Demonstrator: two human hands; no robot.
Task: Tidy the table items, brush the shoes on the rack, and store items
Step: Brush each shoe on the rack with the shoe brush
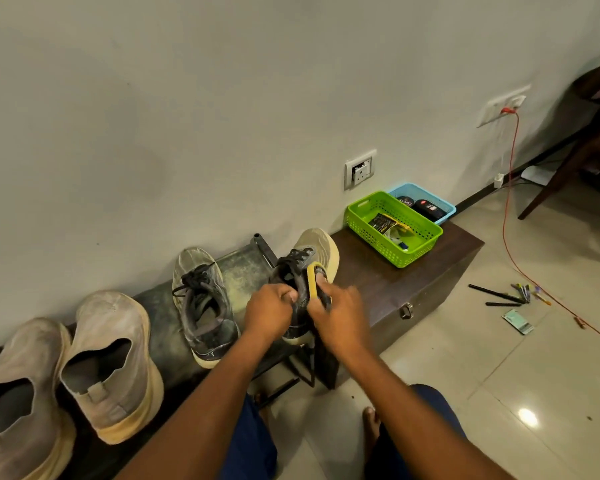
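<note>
Pale plaster wall backs a low dusty metal shoe rack and a dark wooden box. Held tilted over the rack's right end is a grey laced sneaker with a thick cream sole; the left hand grips its heel collar, while the right hand clutches a yellow-backed brush against its side. Its mate lies on the rack beside two scuffed beige slip-ons. On the box sit perforated plastic baskets, green and blue. Pens lie scattered on glossy floor tiles.
</note>
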